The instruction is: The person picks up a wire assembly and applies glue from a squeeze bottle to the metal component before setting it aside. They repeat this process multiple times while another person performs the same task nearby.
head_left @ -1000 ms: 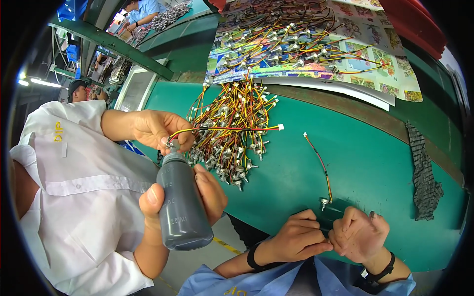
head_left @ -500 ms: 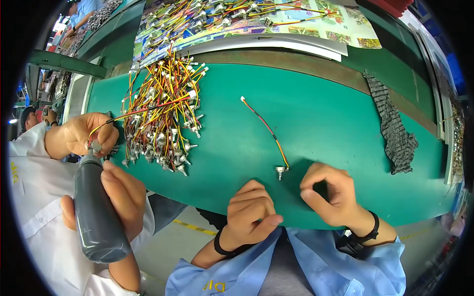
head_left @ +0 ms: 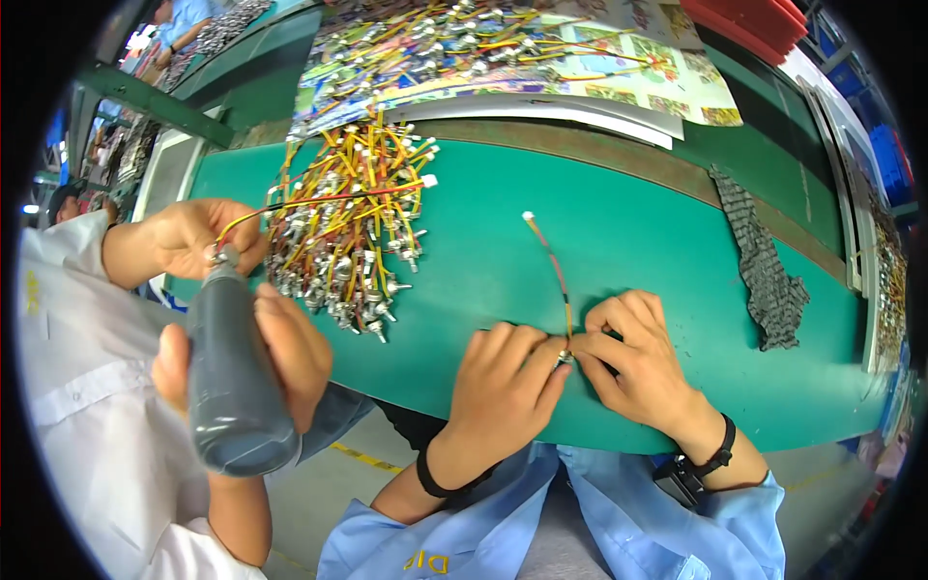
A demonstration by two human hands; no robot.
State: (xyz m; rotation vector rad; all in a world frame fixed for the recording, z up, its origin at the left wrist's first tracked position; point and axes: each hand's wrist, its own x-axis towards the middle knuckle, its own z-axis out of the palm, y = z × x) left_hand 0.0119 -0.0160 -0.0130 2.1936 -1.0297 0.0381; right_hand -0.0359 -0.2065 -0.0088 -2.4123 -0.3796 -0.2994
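In front of me a small metal potentiometer [head_left: 565, 358] is pinched between the fingertips of both hands, just above the green tabletop. My left hand [head_left: 507, 382] closes on it from the left, and my right hand [head_left: 633, 362] meets it from the right, where the wires join. Fingers hide most of its body. Its red, black and yellow wire lead [head_left: 556, 271] runs away from me and ends in a white plug [head_left: 528, 217].
At left, a co-worker in white holds a dark squeeze bottle [head_left: 237, 377] against another wired potentiometer. A heap of wired potentiometers [head_left: 343, 232] lies beside them. More rest on printed sheets [head_left: 619, 82] at the back. A crumpled dark cloth [head_left: 764, 266] is on the right.
My hands have come together from either side and taken hold of the potentiometer, which lay untouched between them before. The co-worker's hands and bottle appear slightly farther right.
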